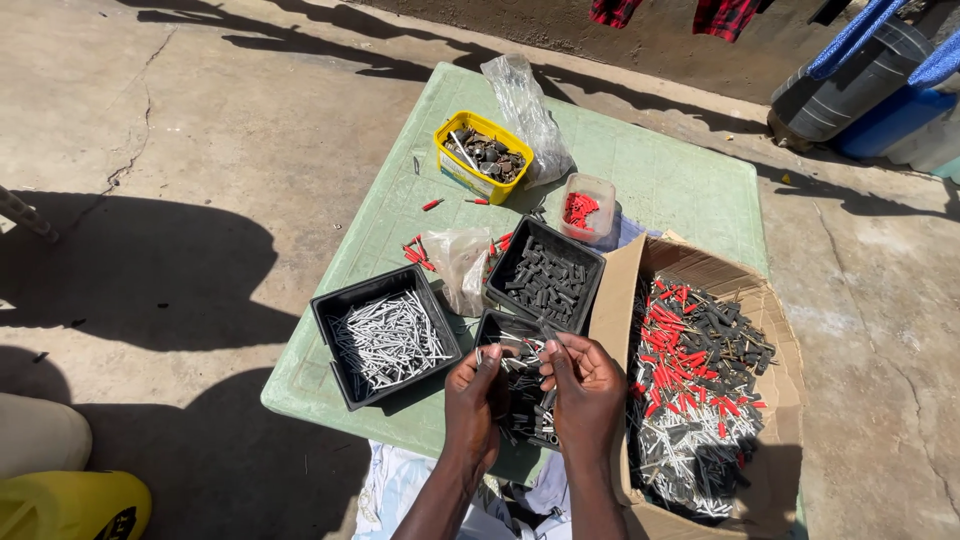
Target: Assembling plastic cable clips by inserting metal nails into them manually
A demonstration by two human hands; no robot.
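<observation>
My left hand [474,398] and my right hand [586,390] are raised close together over a small black tray [497,328] of mixed grey and black parts. Each hand pinches a small thin part between fingertips; the right hand's piece looks like a dark sleeve with a metal pin. A black tray of silver pins [385,338] lies to the left. A black tray of dark sleeves [546,276] sits just beyond my hands. An open cardboard box [612,300] at the right holds a heap of red, black and silver parts.
A green plastic table [660,180] carries a yellow tub of dark metal bits [483,155], a clear bag [524,110], a small clear tub of red pieces [587,208] and scattered red pieces. Concrete ground surrounds it. Blue and grey containers [860,80] stand at top right.
</observation>
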